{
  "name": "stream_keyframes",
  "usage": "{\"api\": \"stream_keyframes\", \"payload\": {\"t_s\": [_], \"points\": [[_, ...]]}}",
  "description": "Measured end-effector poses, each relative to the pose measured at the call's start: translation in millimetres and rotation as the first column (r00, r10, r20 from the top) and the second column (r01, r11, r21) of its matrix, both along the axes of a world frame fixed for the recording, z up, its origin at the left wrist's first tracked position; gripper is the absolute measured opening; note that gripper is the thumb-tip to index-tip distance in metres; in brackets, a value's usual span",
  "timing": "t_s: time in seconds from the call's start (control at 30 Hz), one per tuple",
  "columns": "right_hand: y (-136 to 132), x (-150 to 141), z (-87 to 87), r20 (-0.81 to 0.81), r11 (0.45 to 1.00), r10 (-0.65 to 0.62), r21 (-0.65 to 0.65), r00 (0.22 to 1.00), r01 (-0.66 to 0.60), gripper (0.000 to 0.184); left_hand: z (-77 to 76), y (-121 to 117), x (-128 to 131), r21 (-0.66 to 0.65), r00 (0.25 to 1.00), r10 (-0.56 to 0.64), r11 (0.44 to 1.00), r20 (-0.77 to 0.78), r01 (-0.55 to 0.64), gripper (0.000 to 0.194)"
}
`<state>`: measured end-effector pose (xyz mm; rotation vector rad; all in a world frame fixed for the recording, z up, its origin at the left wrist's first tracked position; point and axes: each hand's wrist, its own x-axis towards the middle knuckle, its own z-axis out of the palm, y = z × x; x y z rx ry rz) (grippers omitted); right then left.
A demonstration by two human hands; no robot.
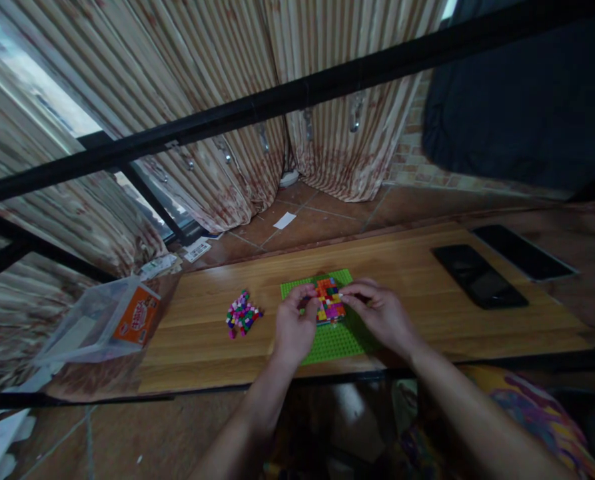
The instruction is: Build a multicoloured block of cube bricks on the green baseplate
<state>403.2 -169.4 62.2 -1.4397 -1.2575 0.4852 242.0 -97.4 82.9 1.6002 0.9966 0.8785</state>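
Note:
A green studded baseplate [327, 347] lies on the wooden table, carrying a low, many-coloured block of toy bricks [331, 308]. My left hand [296, 323] is closed at the block's left edge, with thumb and curled fingers against it. From the right, my right hand [384, 313] pinches at the block's upper right edge. A tiny pale spot, seemingly a small white brick, shows at those fingertips. Left of the baseplate is a loose pile of small toy bricks [242, 315] in pink, white, green, red and blue.
The wooden table [197, 353] has a black phone or tablet [480, 275] on its right side, with another dark slab [522, 251] beyond it. A clear plastic bin [90, 333] with an orange label stands at the left end. A black metal bar [277, 100] crosses before the curtains.

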Motion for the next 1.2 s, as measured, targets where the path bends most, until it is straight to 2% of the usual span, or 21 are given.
{"api": "stream_keyframes", "payload": {"t_s": [0.07,0.13,0.23,0.4,0.5,0.63,0.77,0.93,1.03,1.2], "points": [[0,4,-2.3,0.045,0.999,-0.038,-0.018,0.998,0.038,0.018,-3.7,1,-10,0.151,0.987,0.08,0.987,-0.141,-0.059,0.021],[0,6,-4.2,0.077,0.998,-0.052,-0.03,0.996,0.054,0.016,-7.1,2,-19,0.256,0.964,0.131,0.964,-0.23,-0.07,0.025],[2,3,-7.0,0.11,0.998,-0.044,-0.038,0.993,0.048,0.013,-11.9,2,-25,0.312,0.942,0.142,0.949,-0.305,-0.042,0.033],[6,-3,-12.6,0.13,0.998,-0.038,-0.044,0.991,0.044,0.009,-23.5,2,-20,0.189,0.942,0.087,0.982,-0.325,-0.025,0.046],[8,-5,-15.2,0.124,0.998,-0.041,-0.041,0.991,0.046,0.008,-32.0,2,-17,0.096,0.958,0.052,0.995,-0.283,-0.025,0.05],[14,-6,-19.5,0.035,0.996,-0.057,-0.065,0.998,0.059,0.007,-39.6,2,-14,0.055,0.982,0.047,0.998,-0.185,-0.037,0.052],[21,-6,-26.0,-0.17,0.993,-0.087,-0.092,0.982,0.072,0.015,-40.1,1,-12,-0.001,0.995,0.047,0.999,-0.092,-0.047,0.049],[25,-8,-28.4,-0.386,0.99,-0.083,-0.135,0.919,0.033,0.027,-40.3,1,-10,-0.052,0.997,0.059,0.997,-0.046,-0.061,0.048],[25,-8,-26.0,-0.429,0.991,-0.055,-0.136,0.901,-0.004,0.029,-41.6,0,-10,-0.038,0.996,0.075,0.996,-0.051,-0.077,0.047],[23,-7,-23.9,-0.391,0.991,-0.018,-0.128,0.92,-0.035,0.027,-39.1,1,-9,-0.02,0.993,0.057,0.998,-0.1,-0.059,0.048]]}}
